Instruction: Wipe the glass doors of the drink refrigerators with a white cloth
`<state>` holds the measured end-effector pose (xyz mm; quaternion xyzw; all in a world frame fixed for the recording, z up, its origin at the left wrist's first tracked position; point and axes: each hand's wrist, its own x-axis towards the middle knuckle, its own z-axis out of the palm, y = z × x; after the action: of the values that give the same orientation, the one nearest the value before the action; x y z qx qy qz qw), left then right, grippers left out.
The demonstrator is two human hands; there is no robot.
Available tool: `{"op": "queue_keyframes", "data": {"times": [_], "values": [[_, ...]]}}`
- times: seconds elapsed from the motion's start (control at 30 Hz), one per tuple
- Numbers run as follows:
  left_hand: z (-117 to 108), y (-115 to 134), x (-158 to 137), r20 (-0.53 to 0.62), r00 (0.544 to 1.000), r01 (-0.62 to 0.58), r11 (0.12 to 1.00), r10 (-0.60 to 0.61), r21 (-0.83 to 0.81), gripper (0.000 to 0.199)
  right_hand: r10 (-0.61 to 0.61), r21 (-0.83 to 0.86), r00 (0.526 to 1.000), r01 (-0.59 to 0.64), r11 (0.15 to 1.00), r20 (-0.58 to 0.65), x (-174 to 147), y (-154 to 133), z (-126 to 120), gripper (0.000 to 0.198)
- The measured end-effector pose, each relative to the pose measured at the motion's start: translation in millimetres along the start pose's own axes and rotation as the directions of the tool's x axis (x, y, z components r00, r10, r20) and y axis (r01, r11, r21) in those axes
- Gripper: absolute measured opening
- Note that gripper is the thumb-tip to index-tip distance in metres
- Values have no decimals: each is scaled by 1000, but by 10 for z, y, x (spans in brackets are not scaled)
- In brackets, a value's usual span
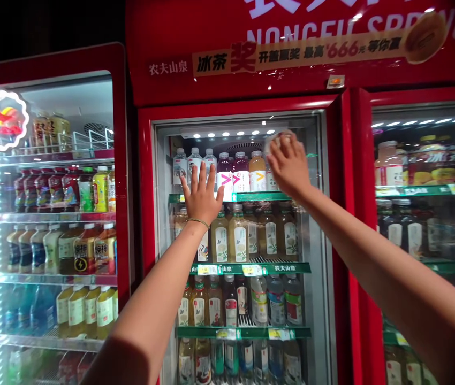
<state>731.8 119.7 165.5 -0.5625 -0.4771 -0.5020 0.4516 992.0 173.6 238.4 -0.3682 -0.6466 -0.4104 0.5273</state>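
My left hand (202,193) lies flat with its fingers spread against the glass door (316,235) of a red drinks fridge. A thin band circles that wrist. Higher up and to the right, my right hand (289,163) presses a pale, crumpled cloth (273,141) to the glass near the door's upper right corner. Most of the cloth is hidden under the fingers. Behind the glass, bottles with purple drink (240,170) stand on the top shelf between my hands. Tea bottles (238,235) fill the shelf below.
The red door frame (147,214) surrounds the glass. To the left stands another lit fridge (120,160) with several shelves of bottles. On the right is a further glass door (424,224). A red sign panel (219,91) with lettering runs above.
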Motion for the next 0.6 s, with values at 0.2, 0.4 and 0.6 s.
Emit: {"op": "queue_keyframes", "data": {"times": [0.2, 0.4, 0.6], "values": [[0, -20, -7, -6, 1000, -12, 999, 12, -34, 66, -422, 67, 895, 417, 906, 145, -399, 29, -84, 57], [-21, 14, -8, 2, 1000, 16, 997, -16, -74, 65, -56, 12, 998, 56, 998, 8, -247, 232, -26, 63], [-42, 18, -11, 3, 1000, 28, 992, -28, -120, 65, -259, 9, 940, 264, 964, 222, -595, -239, -38, 59]]}}
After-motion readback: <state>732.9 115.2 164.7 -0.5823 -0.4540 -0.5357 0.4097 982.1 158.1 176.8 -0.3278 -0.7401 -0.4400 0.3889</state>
